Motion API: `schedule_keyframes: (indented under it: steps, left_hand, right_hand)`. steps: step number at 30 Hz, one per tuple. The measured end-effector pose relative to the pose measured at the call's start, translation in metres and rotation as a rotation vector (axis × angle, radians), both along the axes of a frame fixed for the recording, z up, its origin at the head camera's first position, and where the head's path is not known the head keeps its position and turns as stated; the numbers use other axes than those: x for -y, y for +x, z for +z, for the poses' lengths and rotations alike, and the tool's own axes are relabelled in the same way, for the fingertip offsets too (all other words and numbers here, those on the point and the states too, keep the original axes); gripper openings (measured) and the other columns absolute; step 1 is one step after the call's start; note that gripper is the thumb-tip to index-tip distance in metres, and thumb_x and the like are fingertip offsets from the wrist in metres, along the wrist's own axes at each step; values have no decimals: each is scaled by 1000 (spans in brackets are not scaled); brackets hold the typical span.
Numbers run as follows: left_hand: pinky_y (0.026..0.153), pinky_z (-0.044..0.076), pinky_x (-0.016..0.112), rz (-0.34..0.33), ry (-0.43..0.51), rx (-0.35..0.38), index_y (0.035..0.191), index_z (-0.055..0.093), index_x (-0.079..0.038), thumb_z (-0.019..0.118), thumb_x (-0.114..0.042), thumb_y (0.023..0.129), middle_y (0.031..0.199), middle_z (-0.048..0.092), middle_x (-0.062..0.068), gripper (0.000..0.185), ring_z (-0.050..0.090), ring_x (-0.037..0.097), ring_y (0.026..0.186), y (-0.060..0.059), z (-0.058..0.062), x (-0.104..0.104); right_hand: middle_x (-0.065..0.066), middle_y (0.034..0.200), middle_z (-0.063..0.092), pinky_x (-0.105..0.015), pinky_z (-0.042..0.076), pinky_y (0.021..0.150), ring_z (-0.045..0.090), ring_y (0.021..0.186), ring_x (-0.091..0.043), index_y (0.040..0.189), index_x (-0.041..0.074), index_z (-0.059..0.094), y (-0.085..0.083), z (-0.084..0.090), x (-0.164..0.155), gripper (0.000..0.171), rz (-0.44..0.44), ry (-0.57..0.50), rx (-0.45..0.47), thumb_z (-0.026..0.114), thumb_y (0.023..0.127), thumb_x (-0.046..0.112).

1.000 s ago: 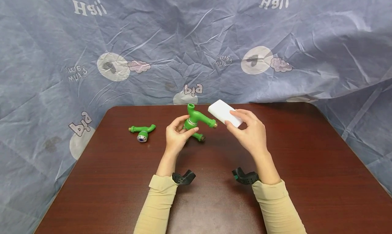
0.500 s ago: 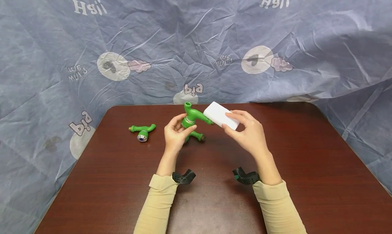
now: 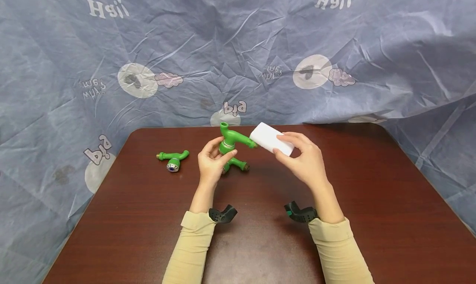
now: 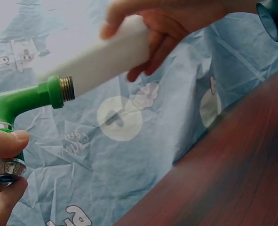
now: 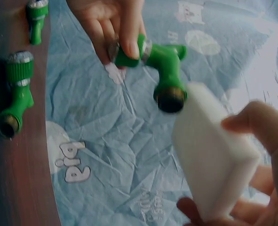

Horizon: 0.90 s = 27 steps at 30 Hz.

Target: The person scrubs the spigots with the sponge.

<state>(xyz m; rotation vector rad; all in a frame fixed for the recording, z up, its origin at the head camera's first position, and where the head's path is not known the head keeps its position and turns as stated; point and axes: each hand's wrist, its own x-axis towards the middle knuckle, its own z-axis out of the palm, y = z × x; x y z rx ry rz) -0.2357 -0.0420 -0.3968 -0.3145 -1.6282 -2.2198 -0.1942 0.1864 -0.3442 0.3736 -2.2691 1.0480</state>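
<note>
My left hand (image 3: pixel 213 162) pinches a green plastic tap (image 3: pixel 232 138) by its metal-ringed collar and holds it above the table; the tap (image 4: pixel 21 101) shows its brass threaded spout in the left wrist view. My right hand (image 3: pixel 303 160) grips a white sponge block (image 3: pixel 270 138) between thumb and fingers. The block's end touches the spout tip, also visible as the sponge (image 5: pixel 214 157) beside the tap (image 5: pixel 160 63) in the right wrist view. A second green tap (image 3: pixel 236 165) lies on the table under the held one.
A third green tap (image 3: pixel 172 160) lies at the left on the dark brown table (image 3: pixel 260 234). A crumpled blue printed cloth (image 3: pixel 238 52) hangs behind and drapes around the table's edges.
My left hand shifted the held tap a little left and up. The right hand brought the sponge block in against the tap's spout.
</note>
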Motion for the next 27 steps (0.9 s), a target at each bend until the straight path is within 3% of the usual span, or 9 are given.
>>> schedule_keyframes:
  steps: [4, 10, 17, 20, 23, 27]
  left_hand:
    - [70, 55, 27, -8, 4, 16, 112, 60, 8, 76, 16, 66, 102, 65, 18, 49, 66, 18, 86, 0, 0, 0]
    - [72, 55, 27, -42, -28, 25, 115, 59, 9, 76, 15, 67, 107, 64, 19, 51, 65, 16, 90, 1, 0, -3]
    - [72, 54, 25, -124, -63, 59, 115, 58, 12, 73, 18, 67, 108, 62, 23, 51, 64, 14, 91, 3, 0, -7]
    - [71, 54, 25, -147, -94, 55, 114, 60, 10, 74, 16, 68, 106, 63, 20, 49, 64, 14, 90, 5, 1, -10]
    - [68, 54, 24, -154, -108, 39, 113, 61, 8, 76, 14, 68, 102, 65, 16, 48, 65, 14, 88, 5, 0, -12]
    - [68, 54, 24, -165, -122, 27, 112, 62, 7, 76, 13, 67, 101, 65, 16, 48, 65, 16, 88, 5, 0, -13]
  right_hand:
    - [-1, 109, 66, -19, 40, 72, 60, 99, -17, 104, 12, 73, -1, 1, -4, 31, -65, -46, -24, 78, 73, 19]
    - [-1, 112, 65, -24, 43, 78, 59, 103, -17, 106, 12, 72, -2, -1, 2, 32, 58, -9, -27, 78, 75, 18]
    - [-1, 111, 65, -29, 44, 77, 60, 102, -17, 105, 13, 72, -2, -4, 7, 32, 26, -28, -34, 78, 74, 19]
    - [-1, 111, 65, -31, 45, 78, 60, 103, -17, 105, 12, 72, -2, -4, 8, 32, 64, -25, -37, 78, 74, 18]
    - [-2, 111, 65, -33, 45, 78, 60, 102, -18, 106, 12, 72, -2, -5, 8, 33, 21, -25, -42, 78, 74, 19]
    - [-2, 110, 66, -26, 44, 80, 60, 102, -18, 105, 11, 73, -3, -4, 6, 32, 10, -41, -67, 78, 74, 17]
